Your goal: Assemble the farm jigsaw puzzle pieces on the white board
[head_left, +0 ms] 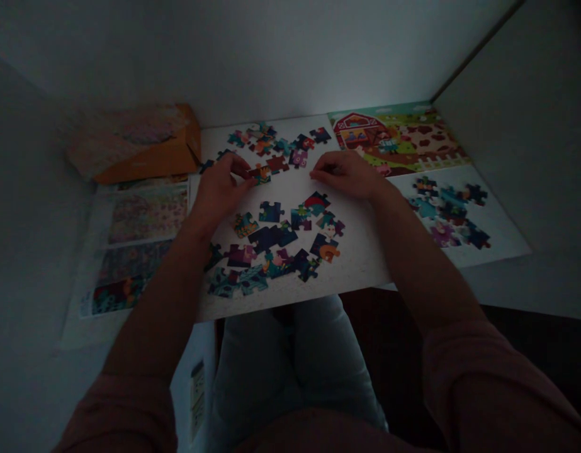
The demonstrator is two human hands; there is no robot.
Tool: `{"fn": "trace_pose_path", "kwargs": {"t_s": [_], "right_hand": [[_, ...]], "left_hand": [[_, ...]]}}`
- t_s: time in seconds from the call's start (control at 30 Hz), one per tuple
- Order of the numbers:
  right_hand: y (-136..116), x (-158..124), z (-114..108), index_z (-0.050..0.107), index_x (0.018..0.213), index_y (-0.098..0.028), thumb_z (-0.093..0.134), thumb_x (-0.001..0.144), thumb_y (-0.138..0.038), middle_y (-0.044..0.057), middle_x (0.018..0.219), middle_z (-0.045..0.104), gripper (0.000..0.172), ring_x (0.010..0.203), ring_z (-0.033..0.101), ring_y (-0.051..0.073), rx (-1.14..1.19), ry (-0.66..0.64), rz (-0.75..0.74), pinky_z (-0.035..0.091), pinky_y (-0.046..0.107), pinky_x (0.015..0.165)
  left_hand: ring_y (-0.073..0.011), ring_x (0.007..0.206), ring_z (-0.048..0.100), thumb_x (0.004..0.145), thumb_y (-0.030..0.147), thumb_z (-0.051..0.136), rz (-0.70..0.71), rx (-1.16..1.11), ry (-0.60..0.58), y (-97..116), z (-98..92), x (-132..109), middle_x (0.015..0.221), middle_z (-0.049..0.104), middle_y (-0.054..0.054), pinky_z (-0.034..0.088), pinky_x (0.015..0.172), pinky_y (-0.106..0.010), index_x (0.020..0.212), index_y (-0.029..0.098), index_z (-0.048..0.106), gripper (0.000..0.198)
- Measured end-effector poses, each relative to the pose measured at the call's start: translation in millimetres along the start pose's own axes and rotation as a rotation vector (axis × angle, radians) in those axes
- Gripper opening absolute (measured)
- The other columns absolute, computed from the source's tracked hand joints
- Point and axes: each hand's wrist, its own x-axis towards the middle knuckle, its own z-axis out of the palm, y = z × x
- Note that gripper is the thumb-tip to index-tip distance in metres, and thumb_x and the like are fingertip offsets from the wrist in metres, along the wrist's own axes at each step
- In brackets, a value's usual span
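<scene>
- Dim white table [361,251]; our forearms [174,277] hide parts of it.
- Our left hand [221,192] pinches a piece [262,175] near a brown one [278,164].
- Our right hand [347,174] curls; we cannot tell its grip.

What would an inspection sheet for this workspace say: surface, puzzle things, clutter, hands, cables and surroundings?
Surface: white table, dimly lit.
Puzzle things: loose pieces in far, near and right-hand groups, many touching or overlapping.
Clutter: orange box at far left, printed sheet before it; farm picture at far right.
Hands: left hand, fingers pinching a patterned piece; right hand raised, fingers drawn together, no piece visible between them.
Cables: nothing seen.
Surroundings: pale wall behind; the person's legs below the near edge.
</scene>
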Motion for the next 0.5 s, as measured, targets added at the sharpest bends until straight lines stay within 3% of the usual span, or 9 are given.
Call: {"fn": "trace_pose_path", "kwargs": {"t_s": [0.17, 0.37, 0.5], "right_hand": [[-4.7, -1.8, 0.3, 0.089, 0.107, -0.029, 0.083, 0.109, -0.07, 0.009, 0.097, 0.086, 0.042, 0.091, 0.072, 0.031, 0.028, 0.013, 0.007, 0.058, 0.048, 0.085], [-11.6, -2.6, 4.9, 0.089, 0.114, -0.03, 0.087, 0.109, -0.067, 0.007, 0.097, 0.084, 0.037, 0.091, 0.073, 0.031, 0.069, 0.001, 0.013, 0.059, 0.045, 0.084], [-22.2, -1.8, 13.1, 0.089, 0.123, -0.033, 0.092, 0.107, -0.067, 0.005, 0.1, 0.083, 0.038, 0.091, 0.073, 0.029, 0.099, -0.005, -0.066, 0.059, 0.044, 0.086]], "left_hand": [[-0.0273, 0.106, 0.082, 0.105, 0.033, 0.09, 0.022, -0.049, -0.001, -6.6, 6.0, 6.1, 0.122, 0.092, -0.005, 0.067, 0.099, -0.042, 0.119, 0.029, 0.08, 0.018], [-0.0248, 0.102, 0.085, 0.108, 0.034, 0.088, 0.031, -0.213, -0.042, -8.6, 15.6, 8.5, 0.117, 0.093, -0.006, 0.069, 0.096, -0.04, 0.112, 0.027, 0.08, 0.012], [-0.0265, 0.106, 0.09, 0.109, 0.038, 0.093, 0.012, -0.364, -0.089, -4.4, 17.8, 6.5, 0.116, 0.095, -0.008, 0.071, 0.1, -0.041, 0.112, 0.027, 0.079, 0.018]]}}
